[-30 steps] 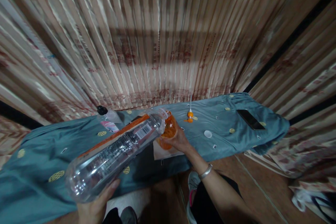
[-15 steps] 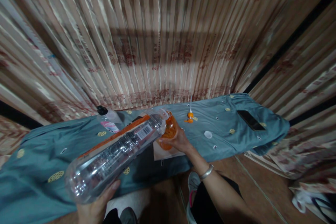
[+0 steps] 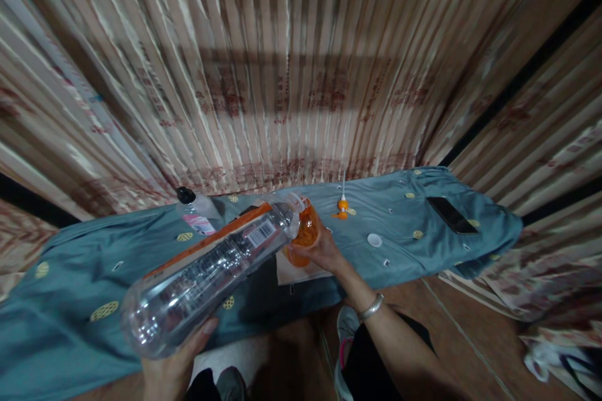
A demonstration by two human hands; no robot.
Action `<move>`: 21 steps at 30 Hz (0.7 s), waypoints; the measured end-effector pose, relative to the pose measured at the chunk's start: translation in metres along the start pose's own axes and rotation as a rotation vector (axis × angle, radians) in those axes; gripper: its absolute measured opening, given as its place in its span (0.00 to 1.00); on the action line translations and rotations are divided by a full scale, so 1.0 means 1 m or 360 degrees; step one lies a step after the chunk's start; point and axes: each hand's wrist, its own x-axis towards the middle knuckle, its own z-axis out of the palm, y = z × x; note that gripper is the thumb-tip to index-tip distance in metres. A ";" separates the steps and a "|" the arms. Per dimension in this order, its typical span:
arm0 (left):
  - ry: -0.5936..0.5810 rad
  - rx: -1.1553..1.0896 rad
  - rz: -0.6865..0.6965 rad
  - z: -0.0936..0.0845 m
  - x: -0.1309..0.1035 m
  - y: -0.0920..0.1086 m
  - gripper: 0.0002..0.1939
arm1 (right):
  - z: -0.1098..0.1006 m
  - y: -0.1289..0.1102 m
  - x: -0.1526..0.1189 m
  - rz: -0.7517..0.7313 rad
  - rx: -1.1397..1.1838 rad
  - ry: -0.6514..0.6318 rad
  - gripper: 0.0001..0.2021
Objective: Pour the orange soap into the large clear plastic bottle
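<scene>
My left hand [image 3: 176, 357] supports the base end of a large clear plastic bottle [image 3: 207, 276] with an orange-edged label. The bottle is tilted, and its open mouth sits at the top of a small orange bottle [image 3: 305, 235]. Around that orange bottle the fingers of my right hand [image 3: 324, 254] are wrapped. Whether liquid passes between the two mouths I cannot tell. Behind them on the cloth stands an orange pump head [image 3: 343, 207] with its thin tube pointing up. A white round cap [image 3: 374, 240] lies to the right.
A clear bottle with a black cap [image 3: 197, 213] lies at the left back. On the right rests a black phone [image 3: 452, 215]. Patterned blue-green cloth [image 3: 399, 263] covers the surface, with a pleated curtain [image 3: 282, 75] close behind. A pale sheet [image 3: 301, 276] lies under the orange bottle.
The whole view has shifted very slightly. Both bottles stay mouth to mouth in my hands, with almost the same tilt.
</scene>
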 end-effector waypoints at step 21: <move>-0.0047 0.0115 0.0079 -0.006 0.006 -0.010 0.25 | 0.001 -0.004 -0.001 0.0037 -0.0027 0.0025 0.43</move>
